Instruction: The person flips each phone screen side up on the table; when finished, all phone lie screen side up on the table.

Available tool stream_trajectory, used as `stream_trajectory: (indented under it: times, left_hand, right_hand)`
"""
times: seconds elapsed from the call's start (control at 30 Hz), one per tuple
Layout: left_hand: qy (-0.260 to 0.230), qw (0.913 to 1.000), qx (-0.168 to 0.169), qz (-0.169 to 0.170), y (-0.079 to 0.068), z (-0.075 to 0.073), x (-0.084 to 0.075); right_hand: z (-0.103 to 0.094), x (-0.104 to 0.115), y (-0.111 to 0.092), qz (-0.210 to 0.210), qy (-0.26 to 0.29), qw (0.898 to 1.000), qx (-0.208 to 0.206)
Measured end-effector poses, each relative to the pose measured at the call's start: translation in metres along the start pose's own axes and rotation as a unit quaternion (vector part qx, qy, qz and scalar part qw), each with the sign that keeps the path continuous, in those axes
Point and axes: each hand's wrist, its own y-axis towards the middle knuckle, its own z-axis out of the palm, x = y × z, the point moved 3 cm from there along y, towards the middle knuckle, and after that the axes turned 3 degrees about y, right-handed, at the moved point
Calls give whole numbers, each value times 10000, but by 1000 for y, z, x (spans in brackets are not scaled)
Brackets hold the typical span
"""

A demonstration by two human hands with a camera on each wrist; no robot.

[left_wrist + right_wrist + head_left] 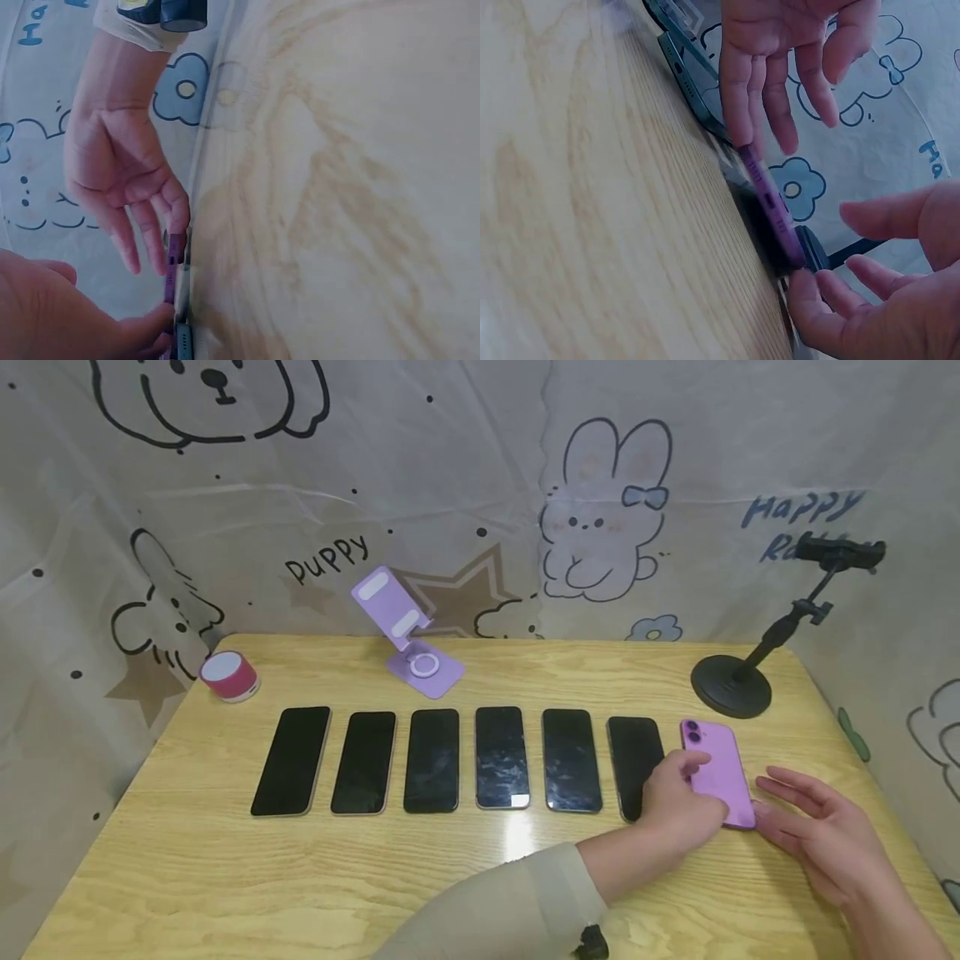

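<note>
A pink phone (pixel 718 760) lies back side up on the table, its two camera lenses at the far left corner. Over its left side, my left hand (pixel 681 806) touches the left end with loosely extended fingers, the thumb apart. My right hand (pixel 828 835) comes in from the right, fingertips at the phone's lower right corner and thumb clear of it. In the right wrist view the phone's bottom edge (pixel 771 201) shows between the fingertips of both hands. The left hand partly covers a black-screened phone (pixel 633 756) beside it.
More dark-screened phones (pixel 501 756) lie in a row to the left on the wooden table (pixel 300 885). Behind them stands a purple folding phone stand (pixel 435 681). A pink round speaker-like object (pixel 231 677) sits back left, a black stand with clamp (pixel 731 687) back right.
</note>
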Motion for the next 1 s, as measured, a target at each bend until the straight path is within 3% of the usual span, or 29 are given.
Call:
stream_trajectory:
  times: [0.13,0.27,0.37,0.47,0.6,0.73,0.83,0.9,1.0]
  left_hand:
    - [-395,9988,-258,-92,3,-4,-2]
    - [-647,9965,-474,-247,7,-7,-2]
    - [-837,9945,-501,-376,12,-8,-2]
    - [-988,9932,-489,-383,16,-8,-3]
    - [-1106,9924,-459,-278,18,-6,-5]
    - [-1327,9910,-109,-169,18,-2,-6]
    - [-1395,9897,288,-104,17,0,-7]
    - [-1181,9916,536,9,16,1,-8]
    - [-487,9966,559,363,15,-1,-9]
  right_hand:
    - [-2,-1,5,416,73,9990,110]
    - [0,-1,7,870,673,9914,707]
    - [3,0,6,935,920,9849,1126]
    - [8,1,5,764,700,9864,1278]
    - [19,2,5,476,-129,9937,1005]
    - [29,4,6,423,-866,9935,612]
    - [33,5,5,385,-1051,9919,595]
    - [36,6,4,288,-965,9921,754]
    - [39,8,2,8,-513,9919,1160]
